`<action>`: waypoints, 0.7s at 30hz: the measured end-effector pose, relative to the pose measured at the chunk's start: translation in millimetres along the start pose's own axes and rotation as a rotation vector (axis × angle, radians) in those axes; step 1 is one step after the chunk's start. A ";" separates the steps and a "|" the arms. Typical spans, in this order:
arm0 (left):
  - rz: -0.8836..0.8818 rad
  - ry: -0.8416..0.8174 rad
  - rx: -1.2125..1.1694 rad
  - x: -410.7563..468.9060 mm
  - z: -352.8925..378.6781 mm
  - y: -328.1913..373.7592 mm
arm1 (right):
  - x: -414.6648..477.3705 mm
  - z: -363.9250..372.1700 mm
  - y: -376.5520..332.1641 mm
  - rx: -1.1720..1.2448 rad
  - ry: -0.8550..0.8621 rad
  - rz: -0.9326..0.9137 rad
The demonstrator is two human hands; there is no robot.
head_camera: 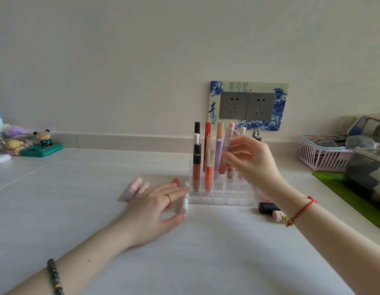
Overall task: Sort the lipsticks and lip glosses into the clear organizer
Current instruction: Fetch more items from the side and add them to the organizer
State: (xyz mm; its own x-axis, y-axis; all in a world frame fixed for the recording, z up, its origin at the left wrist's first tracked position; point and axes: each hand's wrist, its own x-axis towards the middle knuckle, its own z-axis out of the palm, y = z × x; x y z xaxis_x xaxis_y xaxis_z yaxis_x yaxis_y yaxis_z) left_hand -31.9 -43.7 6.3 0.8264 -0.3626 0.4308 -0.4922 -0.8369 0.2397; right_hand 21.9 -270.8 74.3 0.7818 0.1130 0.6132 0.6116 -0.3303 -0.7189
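Pinching a slightly tilted pink lip gloss (224, 158), the right hand (255, 165) is holding it over the clear organizer (223, 199), beside the tubes (208, 158) standing in its back rows. The left hand (155, 207) is lying on the table (89, 188), fingers straight, touching a white tube (185, 202) just left of the organizer

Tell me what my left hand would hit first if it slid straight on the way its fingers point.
Probably the white tube lying at the left hand's fingertips, with the clear organizer right behind it; depth is unclear.
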 end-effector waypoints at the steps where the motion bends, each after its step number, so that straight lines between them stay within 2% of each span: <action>1: 0.001 -0.026 0.027 -0.4 0.6 -0.5 | 2.2 1.6 4.3 -0.010 0.004 0.024; 5: 0.029 -0.100 0.078 -0.7 2.0 0.3 | 5.2 9.7 21.9 -0.033 -0.010 0.093; 21: 0.091 -0.101 0.081 1.3 1.7 3.2 | 0.5 20.0 45.0 -0.124 -0.086 0.124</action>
State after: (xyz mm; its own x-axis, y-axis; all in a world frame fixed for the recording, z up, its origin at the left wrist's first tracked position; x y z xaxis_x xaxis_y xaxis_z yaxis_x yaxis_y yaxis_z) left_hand -31.9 -47.5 6.1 0.8046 -0.4749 0.3566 -0.5463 -0.8273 0.1307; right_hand 52.2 -266.8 35.7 0.8610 0.1421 0.4884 0.4944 -0.4591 -0.7381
